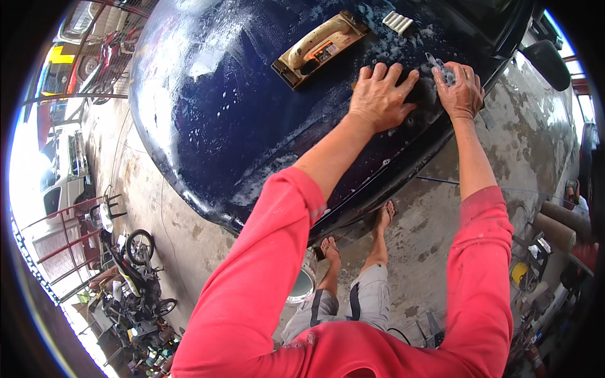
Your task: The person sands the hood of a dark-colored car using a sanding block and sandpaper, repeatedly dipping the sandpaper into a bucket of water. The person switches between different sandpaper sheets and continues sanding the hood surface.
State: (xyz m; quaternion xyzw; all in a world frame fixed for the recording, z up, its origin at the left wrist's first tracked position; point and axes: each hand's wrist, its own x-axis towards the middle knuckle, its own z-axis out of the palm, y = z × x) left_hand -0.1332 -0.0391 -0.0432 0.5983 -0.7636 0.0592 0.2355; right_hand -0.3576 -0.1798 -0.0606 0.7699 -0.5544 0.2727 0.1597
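Observation:
A dark blue car hood (208, 126), wet and streaked with white suds, spreads in front of me. My left hand (383, 97) lies on it, fingers spread and pressing on the surface. Just to its right, my right hand (460, 91) curls its fingers around a greyish, sudsy piece (446, 74) whose kind I cannot make out. Between both hands the panel looks darker and wet. Beyond my left hand rests a worn beige hand sanding block (324, 47) with a moulded handle. A small white ribbed piece (397, 22) lies to the right of the block.
A bucket (304, 285) stands by my feet, under the hood's near edge. The car's side mirror (547, 65) juts out at the far right. Motorbike parts (135, 296) crowd the concrete floor at left, and rolls (554, 230) and clutter sit at right.

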